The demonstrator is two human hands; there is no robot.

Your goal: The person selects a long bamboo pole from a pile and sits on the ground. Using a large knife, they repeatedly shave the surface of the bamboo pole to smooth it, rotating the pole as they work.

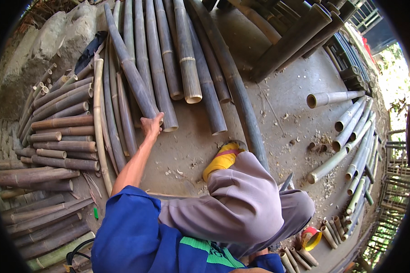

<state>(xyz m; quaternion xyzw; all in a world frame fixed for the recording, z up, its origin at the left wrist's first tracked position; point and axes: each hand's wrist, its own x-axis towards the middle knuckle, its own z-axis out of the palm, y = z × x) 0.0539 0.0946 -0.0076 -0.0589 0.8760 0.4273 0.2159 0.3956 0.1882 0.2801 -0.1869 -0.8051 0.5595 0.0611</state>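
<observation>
My left hand (152, 125) is closed around the near end of a dark bamboo pole (136, 77), its arm stretched out forward. That pole lies slantwise over other long bamboo poles (154, 54), and one cut end (170, 126) sits just right of my fingers. Of my right arm only a little skin at the wrist (258, 255) shows beside the blue sleeve. My legs hide the fingers of that hand. A narrow grey blade (287, 181) sticks up past my knee; what holds it, if anything, is hidden.
Shorter bamboo pieces (64, 125) are stacked along the left wall. Thick poles (300, 38) lean at the upper right, and cut lengths (351, 123) lie at the right. Shavings (321, 182) litter the floor. A yellow shoe (223, 159) is on my foot.
</observation>
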